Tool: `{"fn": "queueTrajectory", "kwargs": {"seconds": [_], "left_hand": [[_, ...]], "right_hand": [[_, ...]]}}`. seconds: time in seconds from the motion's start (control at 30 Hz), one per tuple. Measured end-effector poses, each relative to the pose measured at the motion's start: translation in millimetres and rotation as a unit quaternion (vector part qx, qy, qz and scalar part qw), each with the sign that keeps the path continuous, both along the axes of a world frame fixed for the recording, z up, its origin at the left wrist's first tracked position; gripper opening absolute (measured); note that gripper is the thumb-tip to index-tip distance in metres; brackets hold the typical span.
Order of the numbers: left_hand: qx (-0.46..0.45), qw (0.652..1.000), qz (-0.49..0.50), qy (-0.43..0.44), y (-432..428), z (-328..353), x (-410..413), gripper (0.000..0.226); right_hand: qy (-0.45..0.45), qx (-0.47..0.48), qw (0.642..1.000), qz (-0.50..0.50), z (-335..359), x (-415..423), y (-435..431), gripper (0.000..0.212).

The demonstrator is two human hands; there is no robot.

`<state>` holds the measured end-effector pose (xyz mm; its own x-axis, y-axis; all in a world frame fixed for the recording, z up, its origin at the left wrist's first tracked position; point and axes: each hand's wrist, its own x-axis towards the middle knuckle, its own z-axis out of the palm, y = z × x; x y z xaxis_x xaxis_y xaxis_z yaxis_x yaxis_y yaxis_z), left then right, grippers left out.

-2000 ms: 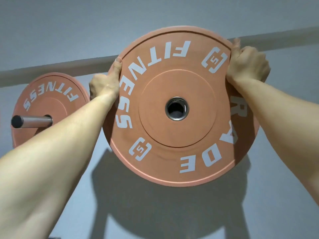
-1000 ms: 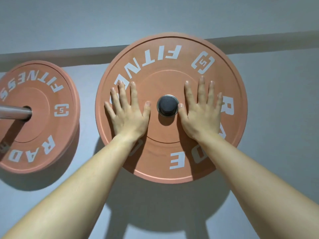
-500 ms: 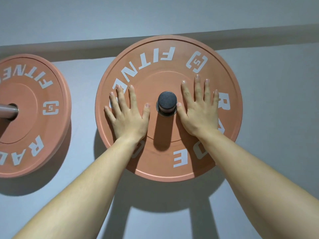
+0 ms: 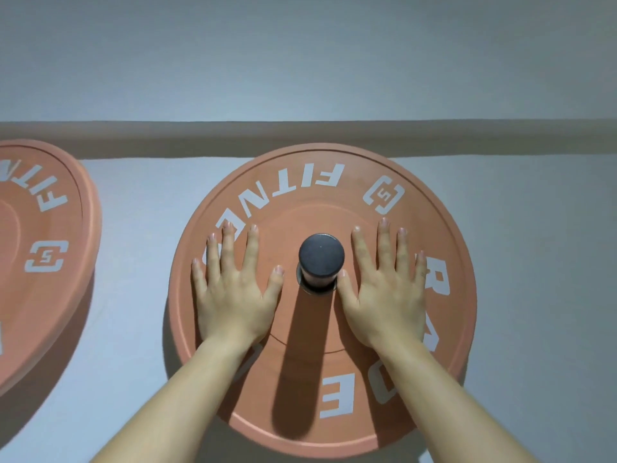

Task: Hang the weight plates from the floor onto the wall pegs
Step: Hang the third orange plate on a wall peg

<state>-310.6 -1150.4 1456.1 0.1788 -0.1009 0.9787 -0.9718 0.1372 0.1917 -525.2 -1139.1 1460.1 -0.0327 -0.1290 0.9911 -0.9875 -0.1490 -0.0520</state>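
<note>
a round orange plate [image 4: 300, 208] hangs flat against the grey wall. its middle hole sits over a peg [image 4: 321, 255]. the peg pokes out through the hole and has a dark round cap on its end. white letters and a small square logo run round the plate's face. a second orange plate [image 4: 43, 262] with the same white marks hangs well to the left, partly cut off at the edge.

Flat-handed press on orange plate [image 4: 310, 202] seated on peg [image 4: 321, 259].
left hand [image 4: 230, 295] at peg's 9 o'clock, right hand [image 4: 384, 295] at 3; second plate [image 4: 43, 262] at frame's 9.
</note>
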Motion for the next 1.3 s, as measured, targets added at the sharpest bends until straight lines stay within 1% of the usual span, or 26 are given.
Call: {"fn": "queueTrajectory", "kwargs": {"seconds": [0.17, 0.3, 0.37, 0.4, 0.47, 0.5, 0.57, 0.63, 0.67, 0.73, 0.8, 0.87, 0.93, 1.0, 1.13, 1.2, 1.3], "left_hand": [[0.022, 1.000, -0.007, -0.001, 2.5, -0.9, 2.9, 0.072], [0.065, 0.998, -0.010, -0.008, 10.6, -7.5, -3.8, 0.058], [0.066, 0.998, -0.014, 0.017, 16.4, -16.5, -18.7, 0.054], [0.069, 0.997, -0.015, 0.040, 21.1, -22.1, -29.6, 0.058], [0.097, 0.992, -0.012, 0.085, 28.3, -33.7, -56.4, 0.084], [0.108, 0.989, -0.020, 0.100, 30.4, -39.4, -70.2, 0.092], [0.102, 0.986, -0.059, 0.121, 35.5, -46.7, -91.0, 0.093], [0.099, 0.982, -0.092, 0.135, 34.6, -46.6, -96.4, 0.101], [0.115, 0.980, -0.094, 0.133, 34.2, -45.8, -95.2, 0.107], [0.135, 0.980, -0.093, 0.117, 32.8, -45.3, -87.9, 0.117], [0.146, 0.977, -0.109, 0.108, 33.9, -44.0, -81.6, 0.121], [0.158, 0.976, -0.118, 0.097, 35.9, -41.7, -77.6, 0.122], [0.171, 0.975, -0.116, 0.081, 39.1, -37.6, -75.1, 0.122], [0.175, 0.979, -0.090, 0.050, 40.5, -33.8, -68.1, 0.122], [0.177, 0.982, -0.036, -0.060, 34.5, -24.2, -39.4, 0.119], [0.175, 0.980, -0.003, -0.098, 30.7, -17.1, -26.8, 0.118], [0.187, 0.974, -0.025, -0.122, 36.2, -5.6, -19.9, 0.110]], "right_hand": [[0.003, 0.009, 1.000, -0.005, -1.2, -0.1, -2.9, 0.068], [0.006, 0.021, 1.000, 0.002, -1.6, -1.6, -3.0, 0.067], [0.006, 0.037, 0.999, 0.011, -2.4, -1.1, -1.6, 0.065], [0.001, 0.050, 0.998, 0.023, -4.6, -0.2, 0.4, 0.065], [-0.008, 0.076, 0.996, 0.045, -10.4, 3.0, 2.9, 0.065], [-0.010, 0.086, 0.995, 0.050, -13.6, 4.2, 4.2, 0.065], [-0.008, 0.093, 0.994, 0.053, -16.6, 2.8, 8.3, 0.066], [0.012, 0.085, 0.995, 0.039, -10.5, -4.9, 15.6, 0.067], [0.029, 0.081, 0.996, 0.024, -5.9, -11.3, 19.8, 0.068], [0.040, 0.087, 0.995, -0.012, 0.5, -24.0, 24.8, 0.077], [0.001, 0.116, 0.993, -0.024, 0.0, -30.4, 26.3, 0.094], [-0.025, 0.136, 0.990, -0.030, -5.8, -28.1, 24.7, 0.102], [-0.040, 0.144, 0.989, -0.023, -14.3, -23.6, 25.3, 0.101], [-0.064, 0.156, 0.986, -0.005, -26.1, -19.1, 24.4, 0.098], [-0.112, 0.164, 0.980, -0.017, -52.5, -2.1, 25.0, 0.098], [-0.128, 0.160, 0.978, -0.021, -61.8, 8.1, 28.6, 0.100], [-0.129, 0.168, 0.977, -0.035, -71.8, 17.5, 33.5, 0.102]]}}
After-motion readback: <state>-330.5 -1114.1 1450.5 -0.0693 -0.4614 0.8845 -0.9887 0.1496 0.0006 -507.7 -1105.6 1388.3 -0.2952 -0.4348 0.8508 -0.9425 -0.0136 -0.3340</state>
